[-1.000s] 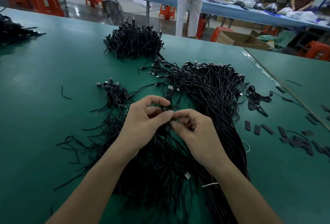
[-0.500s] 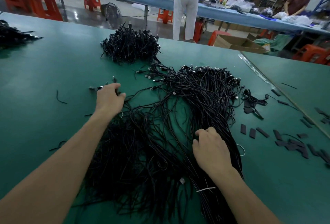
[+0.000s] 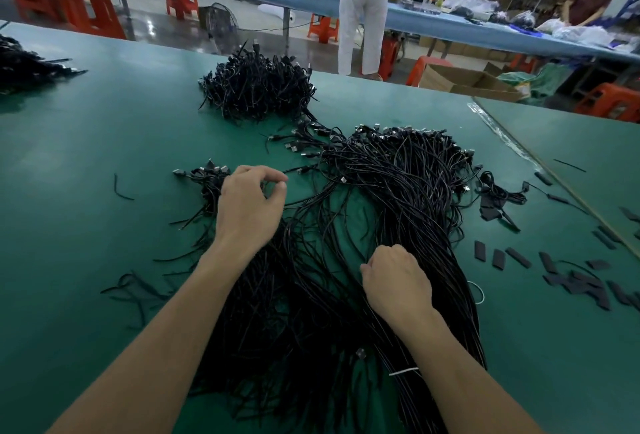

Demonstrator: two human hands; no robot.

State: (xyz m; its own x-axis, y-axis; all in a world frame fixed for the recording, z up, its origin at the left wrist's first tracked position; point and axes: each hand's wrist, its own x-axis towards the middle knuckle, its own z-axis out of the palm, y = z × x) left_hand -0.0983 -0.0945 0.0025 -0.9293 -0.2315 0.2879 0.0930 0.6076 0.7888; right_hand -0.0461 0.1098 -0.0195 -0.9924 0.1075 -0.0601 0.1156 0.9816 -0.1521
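Though left hand (image 3: 247,206) curls, hold unclear, right hand (image 3: 398,283) clutches sheaf of thin black cables (image 3: 408,191) at six o'clock: likely light, limp, snag-prone; grip near plugs (image 3: 381,130).

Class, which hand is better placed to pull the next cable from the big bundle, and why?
Right: the right hand curls into the big bundle, while the left hand hovers loosely by the small pile, farther off.

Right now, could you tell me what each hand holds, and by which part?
The right hand grips black cables midway along their length; the left hand, loosely curled, seems to hold nothing.
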